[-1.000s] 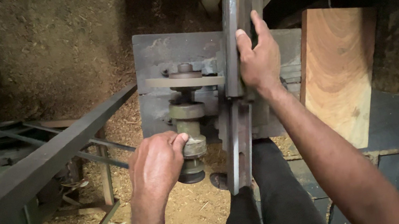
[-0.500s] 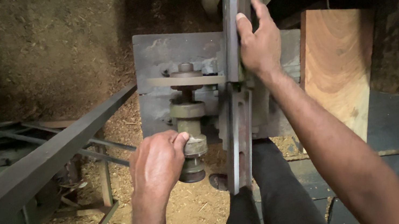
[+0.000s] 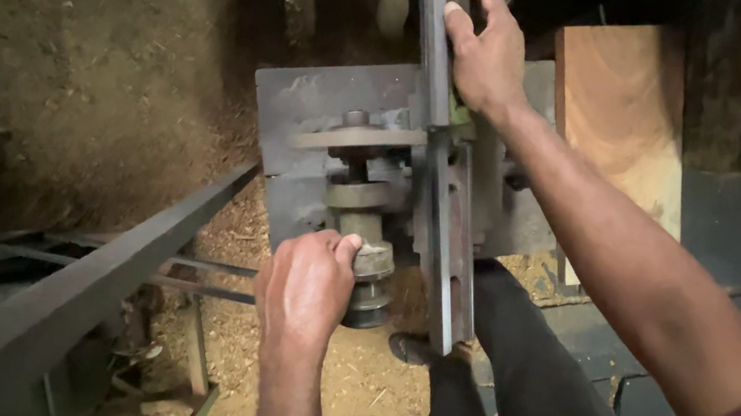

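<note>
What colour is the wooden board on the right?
Light orange-brown, with visible grain: the wooden board, seen in the head view.

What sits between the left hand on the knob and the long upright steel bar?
Head view: only the grey stacked spindle separates the left hand from the steel bar.

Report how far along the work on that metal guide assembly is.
Done: cannot tell from this view. In hand: left hand closed on the round knob of the stacked spindle; right hand steadies the upright metal bar. Left: both hands are on the parts, neither released.
</note>
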